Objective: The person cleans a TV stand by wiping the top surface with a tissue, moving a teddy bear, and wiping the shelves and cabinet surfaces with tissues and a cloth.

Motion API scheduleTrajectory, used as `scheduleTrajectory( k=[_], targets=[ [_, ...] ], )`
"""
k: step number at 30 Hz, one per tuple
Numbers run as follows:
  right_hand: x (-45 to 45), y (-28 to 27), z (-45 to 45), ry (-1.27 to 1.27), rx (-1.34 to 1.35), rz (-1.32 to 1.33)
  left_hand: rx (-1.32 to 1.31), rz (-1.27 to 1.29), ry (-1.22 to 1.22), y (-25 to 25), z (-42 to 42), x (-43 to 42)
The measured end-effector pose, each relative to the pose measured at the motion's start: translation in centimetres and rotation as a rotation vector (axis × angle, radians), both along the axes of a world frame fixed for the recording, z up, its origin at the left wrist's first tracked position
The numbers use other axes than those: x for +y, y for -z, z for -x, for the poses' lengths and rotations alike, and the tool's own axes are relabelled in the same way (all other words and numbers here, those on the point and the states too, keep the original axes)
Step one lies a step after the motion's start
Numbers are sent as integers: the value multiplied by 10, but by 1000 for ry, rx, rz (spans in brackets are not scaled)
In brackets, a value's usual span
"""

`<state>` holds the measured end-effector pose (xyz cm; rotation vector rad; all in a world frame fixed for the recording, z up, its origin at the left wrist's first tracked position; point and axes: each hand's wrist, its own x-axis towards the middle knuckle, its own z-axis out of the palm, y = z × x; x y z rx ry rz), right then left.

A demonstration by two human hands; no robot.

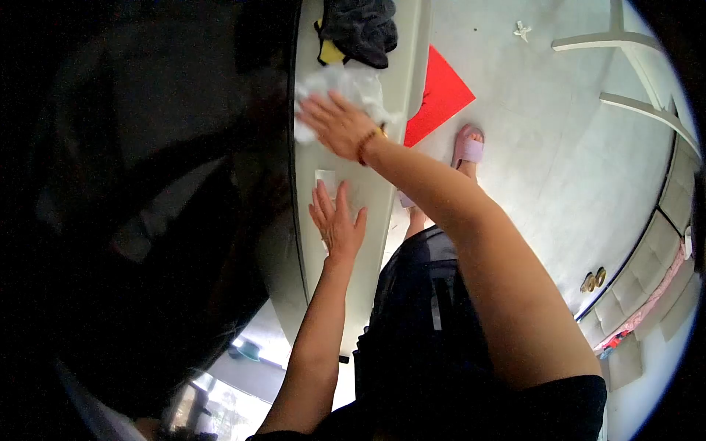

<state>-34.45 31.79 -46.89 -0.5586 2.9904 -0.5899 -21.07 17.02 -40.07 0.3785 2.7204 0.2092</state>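
Note:
My right hand (338,126), with a beaded bracelet at the wrist, is flat with its fingers stretched out over a crumpled white sheet (357,87). Whether that sheet is thin cloth, tissue or plastic I cannot tell; motion blurs it and the fingertips. My left hand (338,226) is spread open over the pale, narrow tabletop (371,213), lower in the view. Just beyond its fingertips lies a small white square (325,176), partly hidden by the fingers. A dark grey cloth (360,29) with a yellow patch (331,53) is heaped at the far end.
A large glossy black panel (184,147) borders the tabletop on the left. On the grey floor (544,162) lie a red sheet (445,92) and a white scrap (521,31). White furniture legs (632,44) stand at upper right, a tufted sofa (636,264) at right.

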Motion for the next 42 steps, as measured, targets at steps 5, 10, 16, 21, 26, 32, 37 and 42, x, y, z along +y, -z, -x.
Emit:
scheduleTrajectory(
  k=[5, 10, 16, 21, 26, 32, 37, 42],
  targets=[
    [80, 6, -76, -196, -46, 102, 86, -221, 74, -20, 31, 42],
    [90, 6, -76, -247, -158, 128, 319, -260, 27, -18, 165, 159],
    [101, -6, -81, 32, -95, 600, 139, -291, -150, 16, 226, 179],
    [156, -49, -63, 1037, -477, 1518, 38, -379, -336, 22, 138, 104],
    [169, -28, 47, 581, 207, 458, -12, -279, -289, 33, 71, 87],
    [103, 10, 122, 330, -60, 147, -98, -265, -311, 41, 76, 85],
    [47, 17, 198, -112, -232, -118, -15, -290, -255, 47, 75, 84],
    [12, 72, 225, -219, -62, -57, 14, -271, -209, 51, 70, 79]
  ],
)
